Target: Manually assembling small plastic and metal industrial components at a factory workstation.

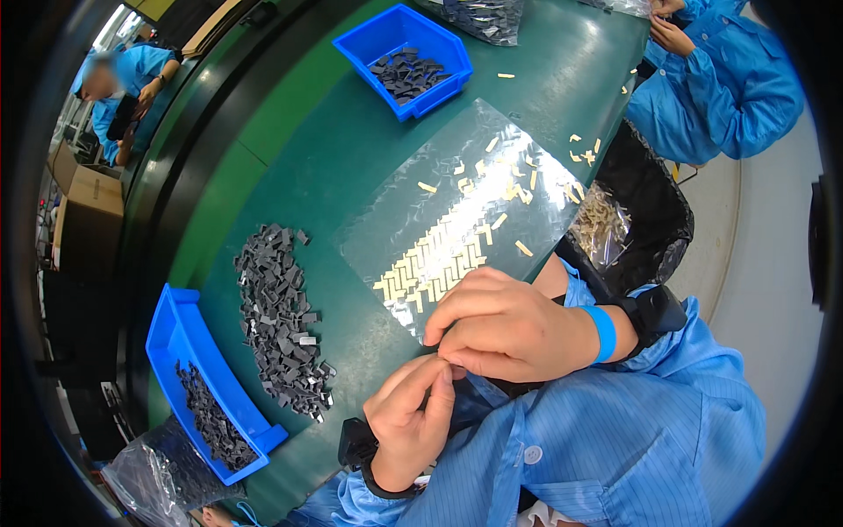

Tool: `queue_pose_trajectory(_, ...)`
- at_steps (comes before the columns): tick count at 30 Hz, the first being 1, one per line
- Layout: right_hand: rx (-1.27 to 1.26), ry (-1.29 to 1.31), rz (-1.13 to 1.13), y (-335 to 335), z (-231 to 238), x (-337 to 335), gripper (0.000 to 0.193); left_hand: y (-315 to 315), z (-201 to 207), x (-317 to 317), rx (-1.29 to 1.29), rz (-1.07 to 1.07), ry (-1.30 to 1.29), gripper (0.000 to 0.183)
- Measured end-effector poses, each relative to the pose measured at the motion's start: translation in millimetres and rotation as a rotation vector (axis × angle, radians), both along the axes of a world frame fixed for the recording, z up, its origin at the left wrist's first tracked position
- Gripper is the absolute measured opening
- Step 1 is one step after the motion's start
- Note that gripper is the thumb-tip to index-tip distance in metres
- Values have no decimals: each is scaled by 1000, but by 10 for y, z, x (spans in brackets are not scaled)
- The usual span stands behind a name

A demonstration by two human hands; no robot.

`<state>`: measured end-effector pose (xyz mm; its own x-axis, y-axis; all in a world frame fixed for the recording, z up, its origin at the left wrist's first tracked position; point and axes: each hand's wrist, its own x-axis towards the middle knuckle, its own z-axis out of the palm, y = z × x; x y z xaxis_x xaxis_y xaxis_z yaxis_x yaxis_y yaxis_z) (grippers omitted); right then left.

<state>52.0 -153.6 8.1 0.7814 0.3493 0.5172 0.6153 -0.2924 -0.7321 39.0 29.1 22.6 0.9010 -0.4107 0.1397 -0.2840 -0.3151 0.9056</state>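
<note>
Head view: both bare hands come together at the near corner of a clear, glossy plastic sheet (386, 211) on a green-topped table (325, 176). Right hand (518, 329) bent over, thumb and fingers closed to a pinch; left hand (413, 417), also pinched, meets it from below and to the left. Whatever sits between the fingertips is too small and covered to tell. Short, flat, cream-coloured strips (436, 261) lie on the sheet just beyond the right fingers, so the right hand is the nearer one. They form a zigzag band, its long axis running from the sheet's near corner toward its far right part; single strips alternate in slant. Toward the table's right edge, loose ones lie at odd angles. Left of the hands, a long heap of small, dark grey, flat pieces (285, 321) stretches away from the body; its near end lies near the left hand. Beyond that heap, toward the table's left side, stands a blue plastic bin (230, 386) with more dark pieces; another blue bin (391, 35) stands past the sheet's far corner.
</note>
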Motion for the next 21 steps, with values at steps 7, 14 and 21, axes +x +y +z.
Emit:
queue_pose_trajectory(7,-478,-217,-566,-578,15,258,9,75,-46,-2,-451,91,575,14)
queue_pose_trajectory(14,59,102,-135,-103,29,143,13,5,0,-15,-509,214,557,20)
queue_pose_trajectory(21,280,358,-216,49,-44,-151,7,-257,-273,-62,-755,23,552,21)
